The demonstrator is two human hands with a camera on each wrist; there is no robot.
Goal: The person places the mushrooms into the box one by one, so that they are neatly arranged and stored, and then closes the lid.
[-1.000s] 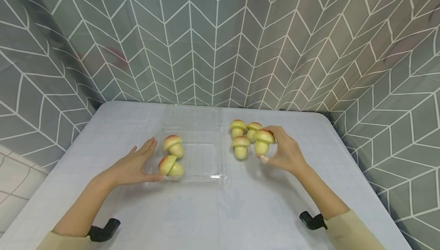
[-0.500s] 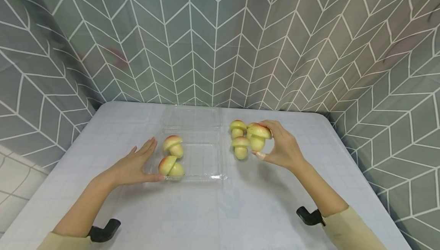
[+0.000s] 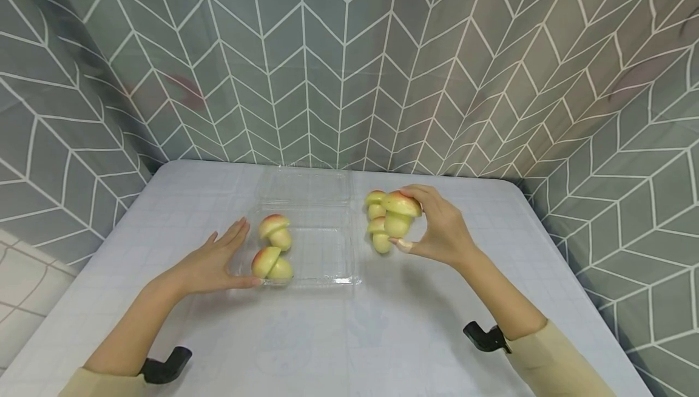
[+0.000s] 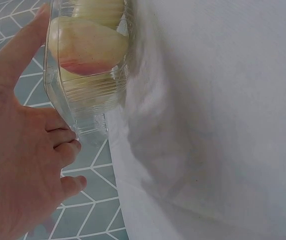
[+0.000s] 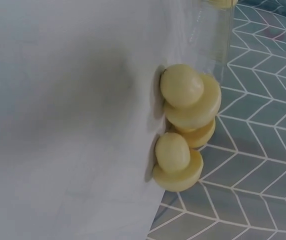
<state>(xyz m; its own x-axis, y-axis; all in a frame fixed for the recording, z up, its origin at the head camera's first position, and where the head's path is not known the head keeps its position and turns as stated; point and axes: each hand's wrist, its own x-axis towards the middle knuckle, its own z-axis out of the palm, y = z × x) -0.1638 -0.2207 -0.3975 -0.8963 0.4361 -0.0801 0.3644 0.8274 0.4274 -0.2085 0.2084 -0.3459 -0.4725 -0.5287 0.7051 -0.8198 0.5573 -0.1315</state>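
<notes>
My right hand (image 3: 442,227) holds a yellow-green mushroom (image 3: 398,215) with a reddish cap, thumb low on the stem and fingers at the cap. It hovers over the loose mushrooms, partly covering them in the head view. Two more mushrooms, one behind (image 3: 275,231) and one in front (image 3: 272,263), lie in the left half of an open clear plastic container (image 3: 327,251). My left hand (image 3: 213,263) rests spread at the container's left side. Its thumb touches the front left corner in the head view; in the left wrist view the hand (image 4: 28,135) lies along the rim.
Several loose mushrooms, such as the back left one (image 3: 374,204), sit right of the container; in the right wrist view they stand close together, one (image 5: 190,95) nearest the container. The container's lid (image 3: 306,186) lies back on the white table (image 3: 349,336). Patterned curtain surrounds the table.
My right hand has moved left with the mushroom, from the right edge of the loose group to above it. The left hand and the container have stayed still.
</notes>
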